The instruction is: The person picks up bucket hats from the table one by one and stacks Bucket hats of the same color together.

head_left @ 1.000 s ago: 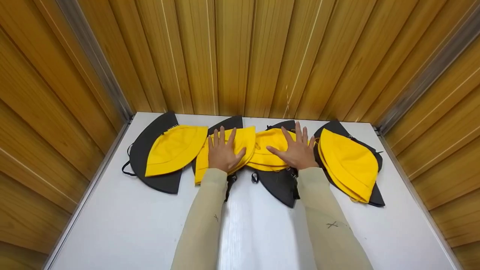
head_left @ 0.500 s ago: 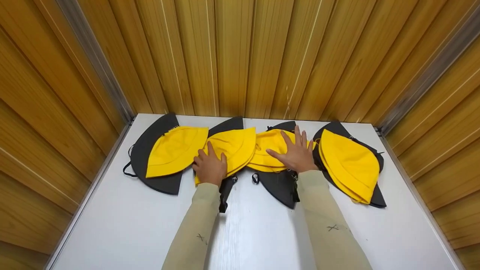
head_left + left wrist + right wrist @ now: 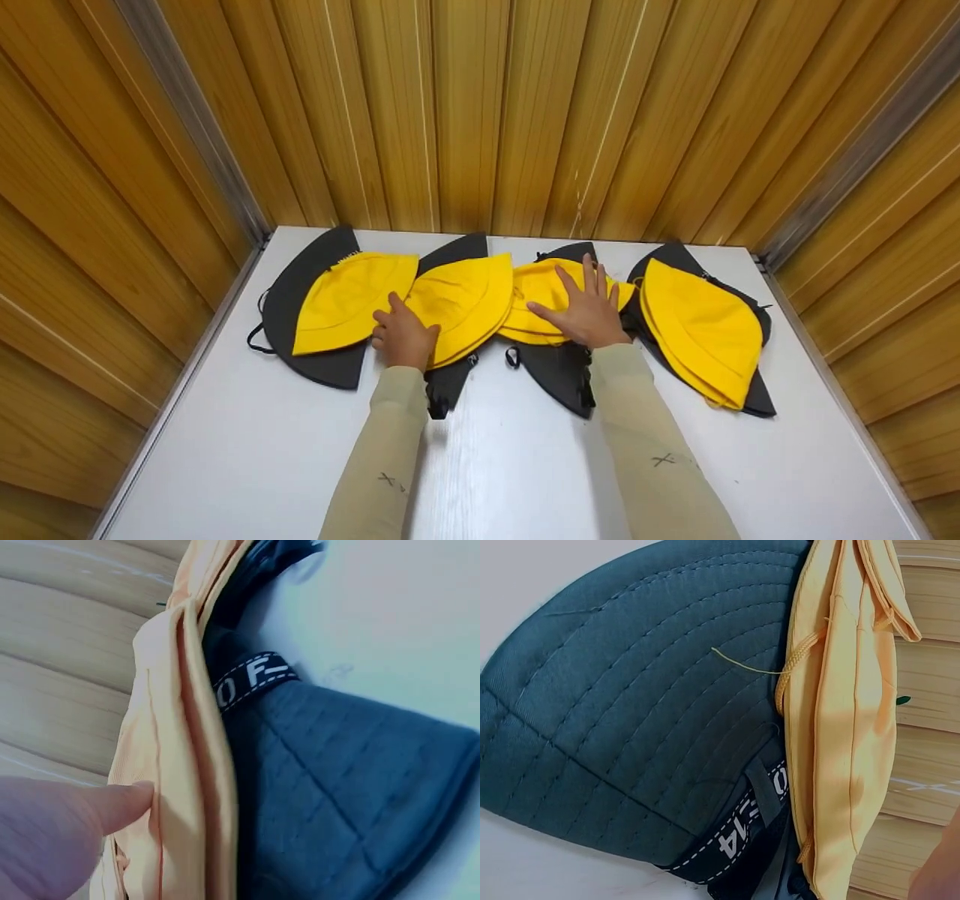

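Four-fold clutter aside, folded yellow bucket hats lie on folded black hats in a row. My left hand (image 3: 405, 337) rests at the lower left end of the second yellow hat (image 3: 469, 300), its thumb (image 3: 124, 806) extended onto the fabric in the left wrist view. Under that hat a black hat (image 3: 322, 772) with a lettered band sticks out. Flat, with fingers spread, my right hand (image 3: 589, 307) lies over the third yellow hat (image 3: 536, 289). Its black hat (image 3: 645, 697), with stitched brim and lettered band, shows in the right wrist view.
At the left end a yellow hat (image 3: 352, 300) lies on a black hat (image 3: 289, 315) with a strap loop. Another yellow hat (image 3: 705, 330) lies at the right end. The white table (image 3: 510, 480) meets wood-patterned panels (image 3: 480, 112) at the back and sides.
My left hand has slid left and toward me, from the middle of the second yellow hat to its lower left end, its fingers drawing in. My right hand has barely moved.
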